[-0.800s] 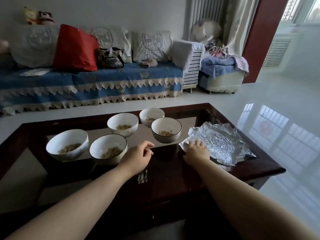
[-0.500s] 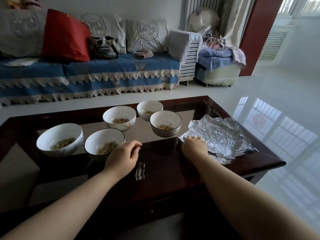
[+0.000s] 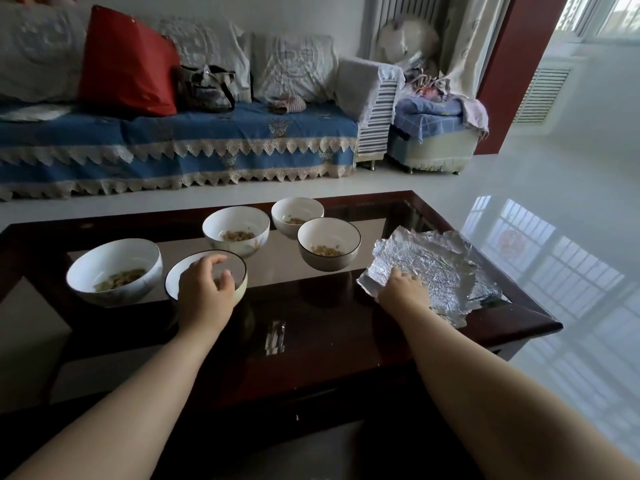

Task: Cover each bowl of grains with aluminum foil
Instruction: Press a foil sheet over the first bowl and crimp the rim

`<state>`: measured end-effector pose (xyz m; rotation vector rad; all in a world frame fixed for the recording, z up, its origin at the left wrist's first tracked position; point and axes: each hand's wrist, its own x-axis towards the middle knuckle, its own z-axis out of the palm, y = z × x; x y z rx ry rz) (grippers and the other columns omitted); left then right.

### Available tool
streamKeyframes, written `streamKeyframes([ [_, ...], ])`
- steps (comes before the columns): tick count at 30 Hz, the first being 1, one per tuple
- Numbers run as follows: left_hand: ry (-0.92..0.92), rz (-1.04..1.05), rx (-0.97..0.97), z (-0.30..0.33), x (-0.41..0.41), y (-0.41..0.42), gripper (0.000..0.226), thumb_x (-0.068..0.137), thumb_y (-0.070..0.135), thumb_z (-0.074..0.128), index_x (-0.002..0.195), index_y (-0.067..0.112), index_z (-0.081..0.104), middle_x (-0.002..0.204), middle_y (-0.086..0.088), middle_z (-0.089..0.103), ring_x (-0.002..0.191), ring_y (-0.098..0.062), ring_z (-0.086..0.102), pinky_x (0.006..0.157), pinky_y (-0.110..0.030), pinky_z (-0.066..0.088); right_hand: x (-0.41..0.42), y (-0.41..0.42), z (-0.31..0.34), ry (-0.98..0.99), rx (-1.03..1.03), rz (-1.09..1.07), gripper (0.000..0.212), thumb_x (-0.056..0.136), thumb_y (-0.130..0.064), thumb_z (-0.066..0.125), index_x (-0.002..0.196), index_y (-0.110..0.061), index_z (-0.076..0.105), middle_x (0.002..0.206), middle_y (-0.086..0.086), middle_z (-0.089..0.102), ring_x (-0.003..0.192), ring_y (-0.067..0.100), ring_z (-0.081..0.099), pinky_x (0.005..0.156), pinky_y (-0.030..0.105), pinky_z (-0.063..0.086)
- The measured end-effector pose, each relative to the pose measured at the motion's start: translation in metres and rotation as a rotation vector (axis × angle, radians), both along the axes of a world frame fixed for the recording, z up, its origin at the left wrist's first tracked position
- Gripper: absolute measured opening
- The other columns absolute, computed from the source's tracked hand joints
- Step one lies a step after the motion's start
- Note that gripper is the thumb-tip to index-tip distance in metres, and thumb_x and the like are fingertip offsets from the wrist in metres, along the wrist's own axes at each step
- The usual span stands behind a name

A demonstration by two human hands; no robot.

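Since the earlier frame, the left hand (image 3: 204,292) has moved from the desk (image 3: 329,337) up over the nearest bowl (image 3: 239,271), fingers loosely curled above its rim, its grip holding nothing. The right hand (image 3: 401,291) still rests on the near left corner of the crumpled foil sheets (image 3: 436,268); whether its grip pinches them cannot be told. Five uncovered bowls of grains stand left of the foil.

Near bowl (image 3: 207,271): grains and front rim hidden behind left hand (image 3: 204,292). Right hand (image 3: 401,292): fingertips hidden, curled over foil (image 3: 436,268) near edge; grip not discernible. Both forearms cut off at bottom edge. Bench (image 3: 346,341): near side out of view.
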<state>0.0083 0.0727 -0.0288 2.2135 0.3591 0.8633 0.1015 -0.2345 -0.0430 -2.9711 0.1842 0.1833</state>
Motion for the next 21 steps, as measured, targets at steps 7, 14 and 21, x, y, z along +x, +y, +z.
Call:
streamKeyframes([
  [7, -0.012, 0.192, 0.074, 0.006, 0.0, 0.008, 0.029, 0.084, 0.007, 0.065, 0.112, 0.006, 0.065, 0.115, -0.017, 0.064, 0.112, -0.036, 0.056, 0.098, -0.046, 0.041, 0.002, 0.001, -0.007, -0.063, -0.038, 0.082, 0.079, 0.087, -0.067, 0.048, 0.146, -0.016, 0.034, 0.149, 0.012, 0.039, 0.138, 0.035, 0.033, 0.107, 0.048, 0.034],
  [14, 0.124, 0.351, -0.177, 0.002, 0.005, 0.02, 0.044, 0.084, 0.012, 0.063, 0.127, 0.012, 0.057, 0.145, -0.014, 0.041, 0.137, -0.033, 0.032, 0.114, -0.046, 0.025, 0.005, 0.004, -0.013, 0.028, -0.017, 0.114, 0.094, 0.082, -0.081, 0.032, 0.149, -0.016, 0.027, 0.153, 0.014, 0.033, 0.142, 0.034, 0.028, 0.109, 0.057, 0.033],
  [21, 0.051, 0.352, -0.638, 0.005, 0.004, 0.022, 0.06, 0.089, -0.001, 0.05, 0.145, 0.013, 0.033, 0.152, -0.014, 0.024, 0.134, -0.031, 0.037, 0.11, -0.034, 0.034, 0.0, 0.018, -0.01, 0.021, -0.07, 0.146, 0.064, 0.096, -0.029, 0.042, 0.152, -0.014, 0.015, 0.154, 0.016, 0.031, 0.14, 0.037, 0.031, 0.108, 0.052, 0.033],
])
